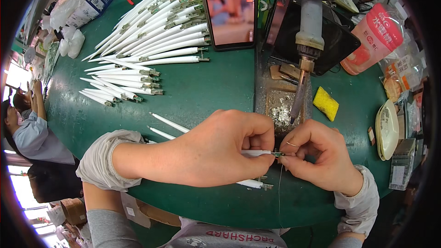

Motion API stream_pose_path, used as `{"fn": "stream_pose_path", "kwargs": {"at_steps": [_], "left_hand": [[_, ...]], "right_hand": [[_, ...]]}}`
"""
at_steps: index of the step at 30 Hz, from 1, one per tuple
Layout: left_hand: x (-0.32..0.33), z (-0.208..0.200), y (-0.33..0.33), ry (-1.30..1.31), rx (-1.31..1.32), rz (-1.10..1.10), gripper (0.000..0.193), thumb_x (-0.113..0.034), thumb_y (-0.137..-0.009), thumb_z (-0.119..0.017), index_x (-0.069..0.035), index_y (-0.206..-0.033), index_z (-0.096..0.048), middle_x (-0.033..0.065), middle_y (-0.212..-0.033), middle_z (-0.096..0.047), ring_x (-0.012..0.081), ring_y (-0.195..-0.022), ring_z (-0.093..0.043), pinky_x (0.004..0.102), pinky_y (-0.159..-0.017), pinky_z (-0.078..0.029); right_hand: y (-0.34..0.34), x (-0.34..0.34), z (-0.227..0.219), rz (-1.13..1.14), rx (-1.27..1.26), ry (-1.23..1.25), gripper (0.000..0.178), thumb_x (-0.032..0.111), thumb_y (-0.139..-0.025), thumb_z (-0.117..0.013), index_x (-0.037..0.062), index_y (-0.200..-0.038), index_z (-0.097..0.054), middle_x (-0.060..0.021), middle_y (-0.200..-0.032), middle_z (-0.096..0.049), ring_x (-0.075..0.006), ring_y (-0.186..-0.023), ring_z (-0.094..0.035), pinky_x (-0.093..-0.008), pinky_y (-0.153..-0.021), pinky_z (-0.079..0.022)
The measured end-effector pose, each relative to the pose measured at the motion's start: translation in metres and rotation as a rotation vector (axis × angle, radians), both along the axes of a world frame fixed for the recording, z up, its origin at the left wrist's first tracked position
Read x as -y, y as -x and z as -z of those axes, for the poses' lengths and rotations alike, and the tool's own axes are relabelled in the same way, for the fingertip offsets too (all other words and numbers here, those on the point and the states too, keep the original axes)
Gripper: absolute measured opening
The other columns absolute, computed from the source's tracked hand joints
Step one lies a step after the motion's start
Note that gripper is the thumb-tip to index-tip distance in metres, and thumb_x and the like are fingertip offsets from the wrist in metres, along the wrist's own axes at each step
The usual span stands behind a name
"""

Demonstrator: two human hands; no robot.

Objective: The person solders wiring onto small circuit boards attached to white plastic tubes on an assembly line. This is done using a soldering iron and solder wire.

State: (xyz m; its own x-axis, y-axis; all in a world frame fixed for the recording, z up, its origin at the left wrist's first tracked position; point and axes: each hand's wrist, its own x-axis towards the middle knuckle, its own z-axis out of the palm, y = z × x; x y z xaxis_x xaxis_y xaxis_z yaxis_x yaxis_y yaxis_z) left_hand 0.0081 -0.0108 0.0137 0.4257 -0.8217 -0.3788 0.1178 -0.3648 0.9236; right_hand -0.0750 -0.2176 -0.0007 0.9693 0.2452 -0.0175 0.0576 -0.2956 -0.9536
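My left hand (216,149) is closed in a pinch round a slim white pen-shaped stick (257,153) with a small green circuit board (276,154) at its end. At that end my right hand (317,156) is closed too, thumb and forefinger together; what lies between them is too small to make out. A thin wire (279,193) hangs below the fingertips. Just beyond my hands, a soldering iron (308,32) points its dark tip down over a solder-splashed metal plate (281,103). Partly hidden by my left hand and arm, more white sticks (170,123) lie on the table.
Many finished-looking white sticks (156,41) lie in rows on the green table (193,85). A phone (229,14) stands upright behind them. To the right are a yellow sponge (326,104), a pink package (374,39) and a pale dish (388,129). People (34,133) sit at far left.
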Motion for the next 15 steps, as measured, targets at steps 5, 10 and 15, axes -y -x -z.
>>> {"fn": "stream_pose_path", "kwargs": {"at_steps": [5, 10, 15], "left_hand": [[0.003, 0.002, -0.006, 0.031, -0.112, -0.026, 0.007, -0.002, -0.085, -0.063, -0.001, -0.085, -0.057, -0.0024, -0.075, -0.057, 0.0010, -0.067, -0.049, 0.0182, -0.057, -0.039], [0.004, 0.005, -0.011, 0.080, -0.176, -0.086, 0.007, -0.001, -0.086, -0.063, -0.002, -0.086, -0.057, -0.0024, -0.076, -0.058, 0.0011, -0.068, -0.051, 0.0175, -0.057, -0.040], [0.006, -0.004, -0.020, 0.079, -0.293, -0.144, 0.008, -0.006, -0.089, -0.062, -0.005, -0.086, -0.055, -0.0028, -0.073, -0.057, 0.0009, -0.059, -0.048, 0.0168, -0.050, -0.037]], "right_hand": [[-0.002, -0.002, 0.006, 0.047, -0.021, -0.150, 0.018, 0.003, -0.082, -0.067, 0.0008, -0.094, -0.055, -0.0024, -0.077, -0.060, -0.0050, -0.065, -0.056, -0.0181, -0.054, -0.044], [0.002, -0.004, -0.004, 0.121, -0.139, -0.390, 0.017, 0.007, -0.091, -0.057, -0.0003, -0.100, -0.045, -0.0062, -0.078, -0.059, -0.0073, -0.065, -0.056, -0.0185, -0.055, -0.044], [0.002, -0.005, -0.004, 0.093, -0.102, -0.295, 0.015, 0.010, -0.094, -0.053, -0.0003, -0.098, -0.043, -0.0076, -0.078, -0.059, -0.0066, -0.063, -0.054, -0.0183, -0.054, -0.042]]}}
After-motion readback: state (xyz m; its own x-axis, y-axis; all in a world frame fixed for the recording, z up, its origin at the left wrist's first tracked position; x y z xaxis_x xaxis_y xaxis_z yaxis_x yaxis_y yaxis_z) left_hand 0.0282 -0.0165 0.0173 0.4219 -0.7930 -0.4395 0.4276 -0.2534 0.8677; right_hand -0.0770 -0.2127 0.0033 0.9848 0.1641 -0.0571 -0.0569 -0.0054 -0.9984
